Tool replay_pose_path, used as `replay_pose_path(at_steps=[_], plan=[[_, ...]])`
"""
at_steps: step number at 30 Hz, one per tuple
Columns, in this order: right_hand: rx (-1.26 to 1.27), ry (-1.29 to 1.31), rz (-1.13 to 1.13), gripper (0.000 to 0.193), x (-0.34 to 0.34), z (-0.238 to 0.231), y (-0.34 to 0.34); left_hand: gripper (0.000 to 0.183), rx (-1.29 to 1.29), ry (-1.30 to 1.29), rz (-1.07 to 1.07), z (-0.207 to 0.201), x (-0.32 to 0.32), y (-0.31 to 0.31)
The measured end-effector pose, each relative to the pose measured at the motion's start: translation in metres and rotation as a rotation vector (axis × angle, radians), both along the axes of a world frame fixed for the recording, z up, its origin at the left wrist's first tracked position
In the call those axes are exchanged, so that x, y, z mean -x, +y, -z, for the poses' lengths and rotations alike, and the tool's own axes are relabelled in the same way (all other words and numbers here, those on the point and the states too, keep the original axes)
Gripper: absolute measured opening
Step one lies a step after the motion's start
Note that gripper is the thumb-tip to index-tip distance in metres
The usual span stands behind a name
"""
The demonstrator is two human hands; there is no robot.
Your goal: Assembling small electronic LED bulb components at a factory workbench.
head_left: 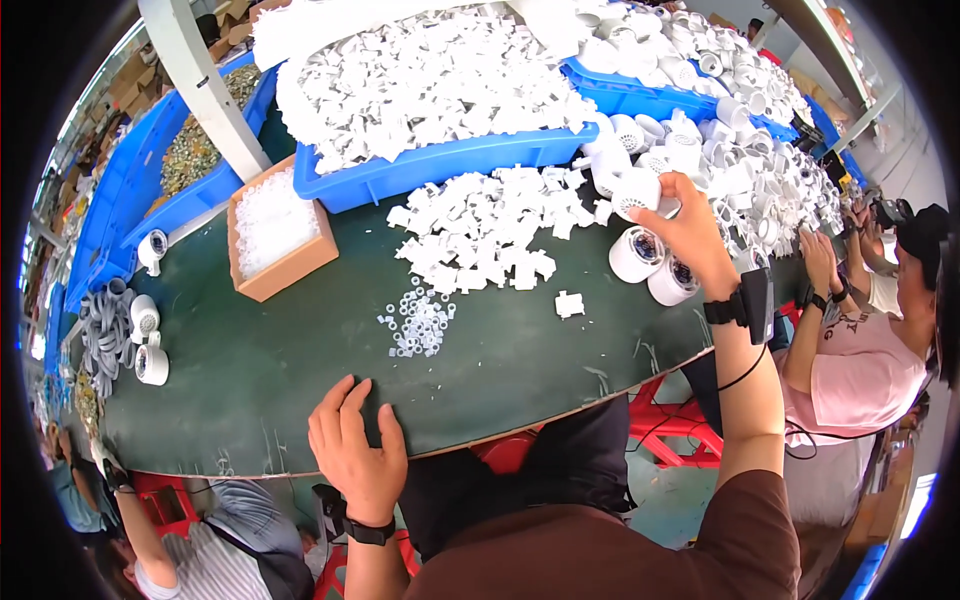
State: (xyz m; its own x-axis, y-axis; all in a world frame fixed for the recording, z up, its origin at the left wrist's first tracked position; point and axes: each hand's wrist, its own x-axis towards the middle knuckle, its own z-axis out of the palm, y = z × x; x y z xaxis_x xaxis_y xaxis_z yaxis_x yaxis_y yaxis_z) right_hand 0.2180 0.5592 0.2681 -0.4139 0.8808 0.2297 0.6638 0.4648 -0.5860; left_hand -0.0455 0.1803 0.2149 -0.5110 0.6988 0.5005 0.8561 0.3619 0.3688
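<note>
My right hand reaches to the far right of the green table, its thumb and fingers closed round a white plastic housing with a perforated round face. Just in front of that hand stand two white cylindrical housings, one beside the other, with dark parts showing in their tops. My left hand rests at the near table edge, fingers spread and holding nothing. Beyond it lies a small heap of translucent rings. A single white plastic piece lies apart from the pile of similar pieces.
A blue bin heaped with white pieces stands at the back. Left of it is a cardboard box of clear parts. White housings are piled at right; grey rings lie far left. Co-workers sit on both sides.
</note>
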Motion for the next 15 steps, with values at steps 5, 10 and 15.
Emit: replay_pose_path(at_steps=[5,10,15], plan=[[-0.246,-0.302,0.253,0.060,-0.023,0.010,0.005,0.032,-0.011,-0.006,-0.003,0.002,0.001,0.000],[-0.375,-0.384,0.269,0.058,-0.046,0.025,0.010,0.032,-0.012,-0.006,0.007,0.000,0.000,0.002],[-0.225,0.036,-0.148,0.047,-0.004,-0.006,-0.021,0.027,0.003,-0.009,-0.001,-0.005,-0.003,0.004]])
